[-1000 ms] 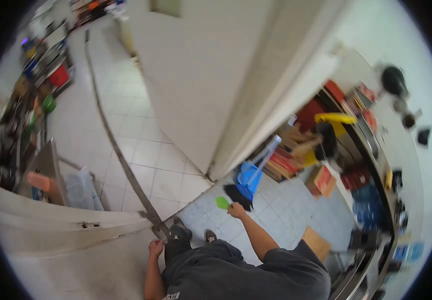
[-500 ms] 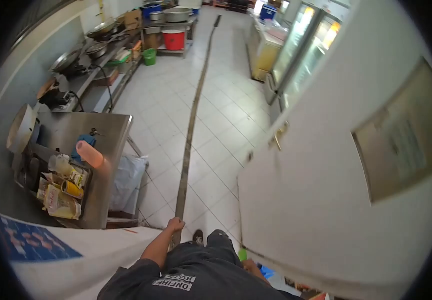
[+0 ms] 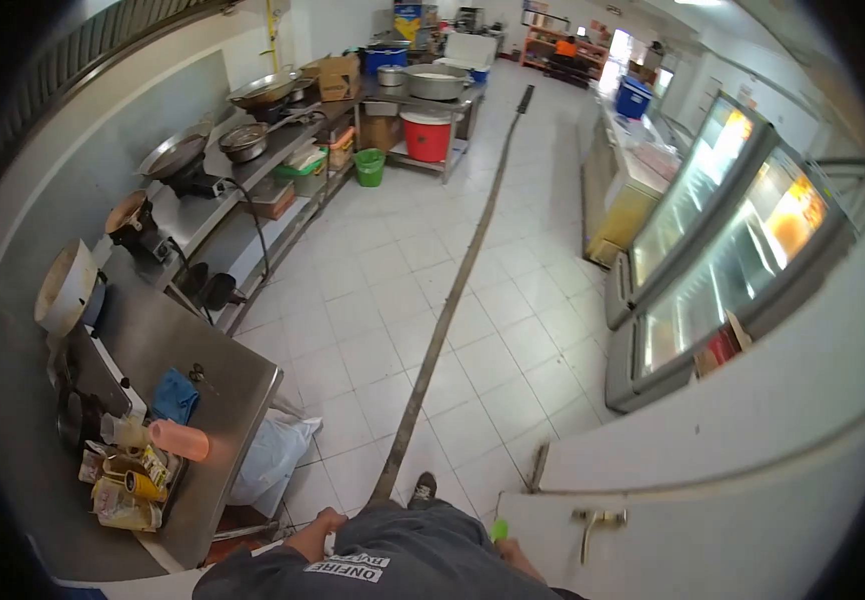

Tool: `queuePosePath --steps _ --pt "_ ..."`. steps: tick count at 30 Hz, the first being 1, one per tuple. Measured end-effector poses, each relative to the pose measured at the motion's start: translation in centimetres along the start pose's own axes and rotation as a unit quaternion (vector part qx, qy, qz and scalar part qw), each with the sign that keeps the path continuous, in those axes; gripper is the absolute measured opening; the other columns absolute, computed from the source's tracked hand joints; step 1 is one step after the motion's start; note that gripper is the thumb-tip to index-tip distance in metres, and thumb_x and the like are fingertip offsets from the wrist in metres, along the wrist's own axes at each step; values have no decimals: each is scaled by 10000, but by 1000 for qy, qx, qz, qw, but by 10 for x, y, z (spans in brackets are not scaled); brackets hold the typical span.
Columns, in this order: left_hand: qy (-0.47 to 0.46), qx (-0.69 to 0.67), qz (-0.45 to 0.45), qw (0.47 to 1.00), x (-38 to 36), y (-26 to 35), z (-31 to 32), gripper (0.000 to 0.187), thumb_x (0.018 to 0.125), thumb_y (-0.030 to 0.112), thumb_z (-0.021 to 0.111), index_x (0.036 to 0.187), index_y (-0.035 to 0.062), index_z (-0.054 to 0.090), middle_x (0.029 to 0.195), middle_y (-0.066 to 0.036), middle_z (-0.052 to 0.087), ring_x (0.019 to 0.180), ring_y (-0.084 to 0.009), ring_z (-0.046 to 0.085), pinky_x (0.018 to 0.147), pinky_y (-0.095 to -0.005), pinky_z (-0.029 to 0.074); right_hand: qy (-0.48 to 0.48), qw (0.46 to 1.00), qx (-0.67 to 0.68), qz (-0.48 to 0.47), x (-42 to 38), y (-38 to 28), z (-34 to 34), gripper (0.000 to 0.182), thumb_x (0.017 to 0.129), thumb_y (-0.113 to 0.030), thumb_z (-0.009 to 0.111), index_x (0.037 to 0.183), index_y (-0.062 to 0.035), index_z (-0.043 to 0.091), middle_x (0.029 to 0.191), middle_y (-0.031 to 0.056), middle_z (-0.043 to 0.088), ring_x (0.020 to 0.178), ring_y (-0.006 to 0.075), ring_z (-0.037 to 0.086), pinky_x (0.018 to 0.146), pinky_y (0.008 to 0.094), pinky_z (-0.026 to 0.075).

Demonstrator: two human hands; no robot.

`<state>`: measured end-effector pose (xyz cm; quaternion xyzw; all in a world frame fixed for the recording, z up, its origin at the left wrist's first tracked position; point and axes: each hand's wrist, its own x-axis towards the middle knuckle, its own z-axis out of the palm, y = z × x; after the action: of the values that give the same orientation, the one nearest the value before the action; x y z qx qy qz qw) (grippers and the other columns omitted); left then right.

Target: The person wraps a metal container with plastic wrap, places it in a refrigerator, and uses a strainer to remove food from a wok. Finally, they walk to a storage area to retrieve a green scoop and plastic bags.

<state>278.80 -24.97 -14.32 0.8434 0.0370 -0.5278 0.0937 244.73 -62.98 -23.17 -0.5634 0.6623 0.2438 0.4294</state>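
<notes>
Low in the view, my left hand point(image 3: 330, 520) hangs beside my dark shirt with its fingers curled. Whatever may be inside them is hidden, though a whitish patch shows just below. My right hand point(image 3: 518, 555) is at my other side, partly covered by the shirt. A bright green object point(image 3: 499, 529) sticks up from it, with only its rounded tip showing. Close to that hand is a white door point(image 3: 673, 545) with a brass-coloured lever handle point(image 3: 593, 520).
A steel table point(image 3: 223, 345) at left bears a pink jug point(image 3: 179, 440), a blue cloth point(image 3: 176, 394) and food packets. Beyond it runs a counter with woks point(image 3: 178, 152). A floor channel point(image 3: 443, 330) crosses the tiles. Glass-door fridges point(image 3: 723, 260) stand right.
I have moved forward and my view has tilted up, showing more of the room. The door has slid to the lower right. My left hand has swung back toward my body.
</notes>
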Motion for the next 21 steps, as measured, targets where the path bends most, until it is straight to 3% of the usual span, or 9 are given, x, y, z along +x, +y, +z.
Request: queuePosePath --steps 2,3,6,8,11,14,16,18,21 --pt "15 -72 -3 997 21 31 -22 431 705 386 547 815 -9 681 836 -151 677 710 -266 659 696 -348 532 5 992 21 -125 38 -114 -48 403 808 -350 535 756 35 643 681 175 627 664 284 627 594 421 467" --pt "26 -73 16 997 34 51 -36 435 703 397 555 818 -3 681 848 -144 680 713 -263 660 699 -354 532 32 979 27 -199 100 -160 -58 252 810 -229 536 708 -3 577 591 124 562 500 211 545 438 364 419" --pt "52 -80 56 994 59 118 -80 446 701 421 571 836 11 684 871 -140 682 721 -256 664 713 -365 532 15 957 73 -279 70 -358 -141 218 826 -197 513 703 -23 559 565 67 533 461 176 511 410 327 409" --pt "62 -77 80 992 74 164 -105 453 700 433 580 851 18 687 882 -145 682 726 -252 665 723 -370 531 14 944 81 -319 78 -455 -168 207 828 -187 511 702 -28 552 560 55 522 451 163 497 397 312 399" --pt "93 45 174 979 126 232 -147 452 711 431 585 810 -1 676 856 -147 682 707 -249 664 697 -362 534 -13 915 124 -383 104 -574 -196 177 828 -173 522 719 -35 536 558 33 499 439 134 470 375 287 370" --pt "35 95 166 981 209 287 -187 435 727 402 569 780 -18 669 819 -163 676 707 -250 662 663 -358 535 -27 911 90 -401 134 -633 -203 150 829 -168 534 745 -45 528 562 16 479 433 118 449 368 274 352" --pt "32 -152 14 988 223 345 -228 444 727 387 562 780 -41 670 809 -179 672 719 -251 663 641 -349 536 -35 936 48 -347 161 -641 -206 201 825 -191 552 730 -14 546 574 53 518 446 152 492 384 298 399" --pt "24 -106 21 994 234 415 -288 445 724 385 563 806 -38 676 818 -188 672 733 -263 664 663 -355 534 -65 967 -9 -248 181 -635 -214 222 821 -188 548 747 20 571 600 91 555 455 181 524 399 312 433" --pt "54 -19 72 996 282 521 -367 382 730 355 569 772 -10 674 754 -158 663 691 -244 653 651 -345 525 -71 979 128 -140 188 -617 -227 208 778 -145 536 654 19 566 537 81 516 445 184 508 381 337 362"
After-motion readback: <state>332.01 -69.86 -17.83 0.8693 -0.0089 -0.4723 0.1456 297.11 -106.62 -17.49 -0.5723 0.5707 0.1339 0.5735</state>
